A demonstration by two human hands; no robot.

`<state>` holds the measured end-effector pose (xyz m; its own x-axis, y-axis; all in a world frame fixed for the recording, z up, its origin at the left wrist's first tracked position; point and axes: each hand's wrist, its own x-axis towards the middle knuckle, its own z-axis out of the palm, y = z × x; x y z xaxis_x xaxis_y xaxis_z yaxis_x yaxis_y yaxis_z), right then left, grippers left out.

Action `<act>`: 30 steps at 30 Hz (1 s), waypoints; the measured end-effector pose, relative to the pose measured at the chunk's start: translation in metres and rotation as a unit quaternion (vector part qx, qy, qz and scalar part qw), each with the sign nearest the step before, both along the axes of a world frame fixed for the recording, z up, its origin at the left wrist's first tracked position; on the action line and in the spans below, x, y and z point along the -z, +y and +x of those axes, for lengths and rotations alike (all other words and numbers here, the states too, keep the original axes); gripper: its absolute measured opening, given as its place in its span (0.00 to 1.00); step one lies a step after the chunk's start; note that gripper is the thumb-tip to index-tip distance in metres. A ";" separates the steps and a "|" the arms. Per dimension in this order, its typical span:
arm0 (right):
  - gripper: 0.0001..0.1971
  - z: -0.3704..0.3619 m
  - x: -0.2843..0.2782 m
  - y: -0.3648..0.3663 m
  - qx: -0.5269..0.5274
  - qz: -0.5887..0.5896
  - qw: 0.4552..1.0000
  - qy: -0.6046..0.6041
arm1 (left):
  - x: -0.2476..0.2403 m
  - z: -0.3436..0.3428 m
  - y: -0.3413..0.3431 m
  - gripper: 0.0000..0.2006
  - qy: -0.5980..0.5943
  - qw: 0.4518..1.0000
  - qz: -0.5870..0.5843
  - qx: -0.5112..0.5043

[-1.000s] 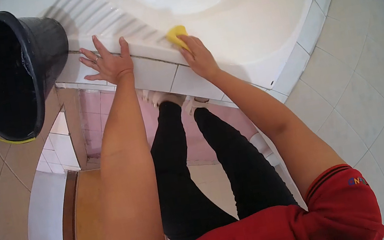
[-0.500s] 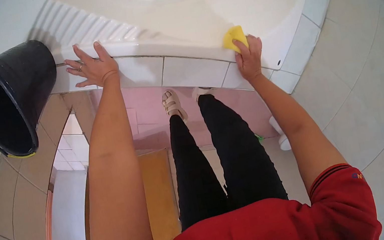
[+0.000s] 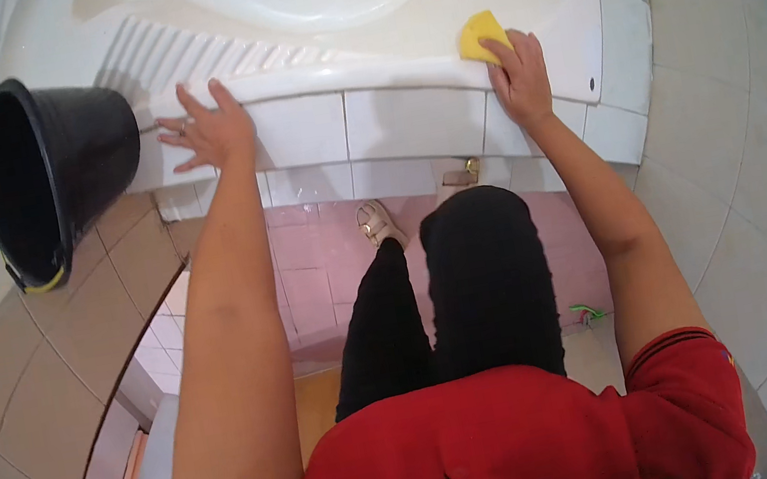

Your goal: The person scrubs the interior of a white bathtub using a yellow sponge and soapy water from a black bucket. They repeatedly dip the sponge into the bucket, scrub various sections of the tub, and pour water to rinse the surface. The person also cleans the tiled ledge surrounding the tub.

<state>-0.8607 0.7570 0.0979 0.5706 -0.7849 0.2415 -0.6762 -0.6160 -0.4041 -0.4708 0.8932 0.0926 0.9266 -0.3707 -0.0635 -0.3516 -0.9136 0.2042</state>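
Note:
My right hand [image 3: 522,79] holds a yellow sponge [image 3: 480,38] against the right part of a white tub [image 3: 396,70], near its front rim. The fingers bend over the sponge's near side. With fingers spread, my left hand [image 3: 210,126] leans on the white tiled ledge [image 3: 294,131] along the tub's front. It holds nothing. Just left of it, a black bucket [image 3: 87,137] lies on its side, its mouth facing left. Raised ridges [image 3: 179,50] run across the tub's surface beyond my left hand.
Pink floor tiles [image 3: 306,293] lie below the ledge, where my sandalled foot [image 3: 378,223] stands. A small green object [image 3: 586,312] is on the floor by my right arm. Beige wall tiles [image 3: 716,103] rise at the right. A brass-coloured fitting [image 3: 471,166] shows below the ledge.
My right hand and the sponge appear a little farther up and right. One knee has come up toward the ledge. The whole view has shifted; my left hand stays on the ledge beside the bucket.

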 end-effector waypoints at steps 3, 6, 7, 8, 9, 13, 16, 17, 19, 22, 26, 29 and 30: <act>0.21 0.034 0.017 0.014 0.059 -0.026 0.997 -0.043 | 0.004 -0.002 -0.002 0.32 -0.014 1.000 0.007 0.025; 0.17 0.133 0.029 0.072 -0.068 -0.011 0.991 -0.116 | 0.006 0.001 -0.003 0.31 -0.028 0.999 0.031 -0.012; 0.16 0.159 0.028 0.084 -0.122 0.090 0.985 -0.080 | 0.003 -0.008 -0.007 0.31 -0.017 0.999 0.027 -0.010; 0.16 0.176 0.029 0.094 -0.247 0.125 0.958 -0.073 | 0.007 -0.009 -0.006 0.31 -0.029 0.999 0.021 -0.005; 0.14 0.171 0.017 0.107 -0.309 -0.008 0.950 -0.038 | 0.001 -0.013 -0.006 0.31 -0.028 0.999 0.033 -0.010; 0.16 0.082 0.021 0.090 -0.181 0.024 0.973 -0.139 | 0.000 -0.012 0.001 0.32 -0.038 0.999 0.027 0.001; 0.21 -0.050 0.016 0.060 0.040 -0.038 0.998 -0.003 | -0.005 -0.010 0.001 0.32 -0.042 0.998 0.036 0.001; 0.21 -0.090 0.013 0.056 0.175 -0.022 0.984 -0.020 | -0.005 -0.012 -0.001 0.32 -0.038 0.999 0.033 0.004; 0.21 -0.131 0.003 0.052 0.428 0.001 0.903 -0.025 | -0.004 -0.016 -0.001 0.32 -0.032 0.999 0.032 0.009; 0.21 -0.111 0.024 0.078 0.380 -0.042 0.924 -0.022 | -0.001 -0.017 -0.002 0.33 -0.028 0.999 0.035 0.009; 0.19 -0.086 0.007 0.099 0.196 0.020 0.980 0.033 | -0.002 -0.002 0.004 0.33 -0.044 0.998 0.035 0.002; 0.17 -0.131 0.015 0.049 0.471 -0.051 0.881 -0.006 | -0.001 -0.012 -0.002 0.34 -0.031 0.999 0.027 0.008; 0.17 -0.133 0.019 0.037 0.497 -0.053 0.866 -0.003 | -0.002 -0.015 -0.003 0.34 -0.029 0.999 0.026 0.009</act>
